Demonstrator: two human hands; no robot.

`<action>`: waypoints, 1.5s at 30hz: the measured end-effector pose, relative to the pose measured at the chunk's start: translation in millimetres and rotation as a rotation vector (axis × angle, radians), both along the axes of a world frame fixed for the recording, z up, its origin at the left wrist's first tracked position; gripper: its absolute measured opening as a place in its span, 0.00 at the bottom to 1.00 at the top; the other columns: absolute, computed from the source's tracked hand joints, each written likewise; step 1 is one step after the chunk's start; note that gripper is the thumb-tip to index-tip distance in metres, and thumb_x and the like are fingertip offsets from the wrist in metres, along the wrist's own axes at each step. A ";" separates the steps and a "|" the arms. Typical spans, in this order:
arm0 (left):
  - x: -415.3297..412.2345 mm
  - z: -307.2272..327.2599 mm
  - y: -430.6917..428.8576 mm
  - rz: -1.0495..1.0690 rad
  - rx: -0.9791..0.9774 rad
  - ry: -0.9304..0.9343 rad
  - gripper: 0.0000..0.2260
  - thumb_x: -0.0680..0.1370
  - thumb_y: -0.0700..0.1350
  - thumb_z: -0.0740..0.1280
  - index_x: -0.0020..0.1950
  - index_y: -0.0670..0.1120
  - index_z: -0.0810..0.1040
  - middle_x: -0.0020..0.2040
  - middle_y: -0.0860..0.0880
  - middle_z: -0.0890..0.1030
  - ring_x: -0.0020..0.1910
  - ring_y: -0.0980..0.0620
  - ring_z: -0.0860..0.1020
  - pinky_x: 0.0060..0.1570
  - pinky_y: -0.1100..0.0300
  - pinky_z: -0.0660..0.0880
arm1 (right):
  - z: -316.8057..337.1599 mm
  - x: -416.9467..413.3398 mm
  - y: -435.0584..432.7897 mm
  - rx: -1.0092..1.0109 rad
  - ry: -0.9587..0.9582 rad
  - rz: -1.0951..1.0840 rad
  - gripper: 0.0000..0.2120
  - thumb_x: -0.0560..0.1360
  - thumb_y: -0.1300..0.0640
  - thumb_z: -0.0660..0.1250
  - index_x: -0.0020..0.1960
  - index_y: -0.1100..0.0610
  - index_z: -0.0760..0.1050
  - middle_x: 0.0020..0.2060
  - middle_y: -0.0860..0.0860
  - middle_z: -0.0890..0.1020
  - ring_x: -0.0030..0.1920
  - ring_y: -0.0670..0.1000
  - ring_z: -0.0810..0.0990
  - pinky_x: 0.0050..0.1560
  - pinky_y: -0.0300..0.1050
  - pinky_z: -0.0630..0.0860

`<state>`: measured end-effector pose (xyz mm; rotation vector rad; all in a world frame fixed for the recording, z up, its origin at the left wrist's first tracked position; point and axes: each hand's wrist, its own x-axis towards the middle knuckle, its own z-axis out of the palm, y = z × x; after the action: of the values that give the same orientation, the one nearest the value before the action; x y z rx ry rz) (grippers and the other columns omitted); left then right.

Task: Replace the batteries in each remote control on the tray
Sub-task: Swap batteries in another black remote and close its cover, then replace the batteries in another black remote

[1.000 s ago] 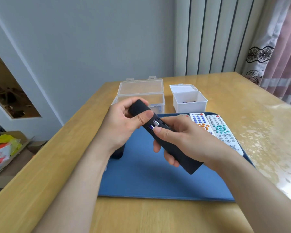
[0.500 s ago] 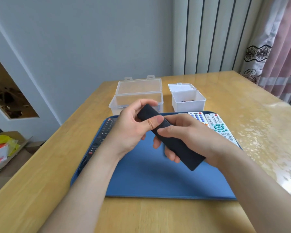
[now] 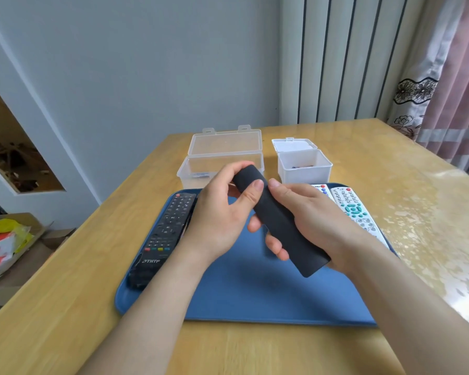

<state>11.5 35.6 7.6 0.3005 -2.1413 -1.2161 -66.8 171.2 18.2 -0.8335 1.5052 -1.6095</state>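
Since a second ago we have closed the cover over the batteries. Our left hand (image 3: 220, 212) curls round the far end of the slim black remote (image 3: 279, 220), thumb pressing its back, and our right hand (image 3: 317, 217) grips its near half, above the blue tray (image 3: 255, 293), toward its far edge.

Held: slim remote (image 3: 279, 220), black, smooth face up, slanted, gripped by left hand (image 3: 222, 212) and right hand (image 3: 314, 220). Buttoned remote (image 3: 168, 231) lies flat, left of left hand. Two white remotes (image 3: 355, 212) beyond right hand. Blue tray (image 3: 255, 293) beneath.
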 end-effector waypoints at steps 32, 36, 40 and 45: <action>11.6 -0.9 2.3 -0.047 -0.668 -0.987 0.29 0.71 0.64 0.67 0.66 0.51 0.68 0.56 0.53 0.65 0.50 0.51 0.74 0.51 0.52 0.75 | -36.7 -20.2 -13.6 0.544 1.227 -0.170 0.16 0.80 0.55 0.59 0.65 0.51 0.77 0.63 0.48 0.76 0.63 0.56 0.69 0.62 0.54 0.70; 5.6 -5.7 -2.5 -0.017 -0.600 -0.882 0.23 0.71 0.59 0.71 0.62 0.51 0.72 0.52 0.51 0.69 0.51 0.49 0.74 0.51 0.54 0.74 | -36.9 -18.1 -14.8 0.642 1.317 -0.102 0.16 0.80 0.51 0.58 0.65 0.50 0.75 0.64 0.46 0.74 0.64 0.55 0.68 0.62 0.54 0.69; -0.5 -11.3 -0.5 -0.010 -0.546 -0.739 0.22 0.70 0.57 0.72 0.62 0.54 0.75 0.52 0.50 0.74 0.54 0.48 0.75 0.51 0.56 0.72 | -37.6 -17.8 -15.1 0.636 1.341 -0.105 0.16 0.80 0.51 0.58 0.66 0.48 0.74 0.64 0.47 0.74 0.63 0.54 0.68 0.61 0.52 0.69; 11.2 -4.4 -29.7 0.304 -0.759 -0.780 0.18 0.78 0.50 0.63 0.68 0.50 0.73 0.65 0.51 0.76 0.66 0.49 0.70 0.56 0.55 0.72 | -37.7 -10.7 -17.6 0.502 1.337 -0.167 0.17 0.81 0.50 0.58 0.69 0.48 0.71 0.67 0.45 0.72 0.67 0.53 0.67 0.62 0.53 0.69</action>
<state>22.6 5.9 3.2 0.8052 -2.8698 -0.0270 -77.6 153.6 -19.5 -1.6164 2.7481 -0.5458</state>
